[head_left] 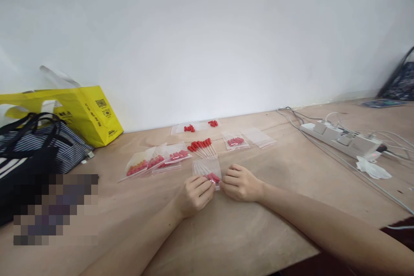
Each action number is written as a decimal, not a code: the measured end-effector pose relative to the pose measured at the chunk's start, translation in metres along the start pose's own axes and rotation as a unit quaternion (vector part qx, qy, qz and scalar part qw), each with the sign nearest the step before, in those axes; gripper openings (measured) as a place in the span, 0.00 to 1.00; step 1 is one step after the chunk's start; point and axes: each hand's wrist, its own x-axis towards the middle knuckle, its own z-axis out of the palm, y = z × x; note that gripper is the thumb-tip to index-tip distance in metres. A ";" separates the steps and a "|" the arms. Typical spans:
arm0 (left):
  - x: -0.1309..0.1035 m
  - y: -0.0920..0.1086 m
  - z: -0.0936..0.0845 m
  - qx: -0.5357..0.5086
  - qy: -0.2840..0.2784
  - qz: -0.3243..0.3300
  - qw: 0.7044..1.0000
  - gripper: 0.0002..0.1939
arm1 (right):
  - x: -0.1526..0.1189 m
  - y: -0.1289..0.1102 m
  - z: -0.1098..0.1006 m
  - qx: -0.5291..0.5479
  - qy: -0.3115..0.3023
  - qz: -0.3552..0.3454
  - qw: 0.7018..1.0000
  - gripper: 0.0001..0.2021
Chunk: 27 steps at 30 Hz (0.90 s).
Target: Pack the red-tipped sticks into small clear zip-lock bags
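Observation:
A small clear zip bag [207,166] lies on the table in front of me, with several red-tipped white sticks inside. My left hand [196,194] pinches its near edge on the left side. At the right corner of that same edge, my right hand [242,183] grips with curled fingers. Just beyond the bag, loose red-tipped sticks [203,148] are fanned out, tips pointing away from me. Filled bags [142,161] overlap to the left. Another filled bag [235,140] and a flat bag [258,136] that looks empty lie to the right.
More red-tipped sticks [189,128] lie on bags by the wall. A yellow bag [87,116] and a striped bag [69,146] stand at the left. On the right are a power strip [343,141] with cables and a crumpled tissue [373,168]. The wooden table's [258,241] front edge is near my right forearm.

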 end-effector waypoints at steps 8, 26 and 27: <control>-0.002 0.001 -0.002 0.021 -0.001 0.037 0.999 0.04 | 0.000 -0.003 0.005 0.006 -0.001 0.001 1.000 0.10; -0.015 -0.010 -0.019 0.007 0.025 -0.005 1.000 0.06 | -0.005 0.005 0.003 0.012 0.024 0.035 0.999 0.06; -0.014 -0.010 -0.018 0.006 0.027 -0.006 1.000 0.06 | -0.005 0.005 0.003 0.010 0.025 0.024 0.999 0.06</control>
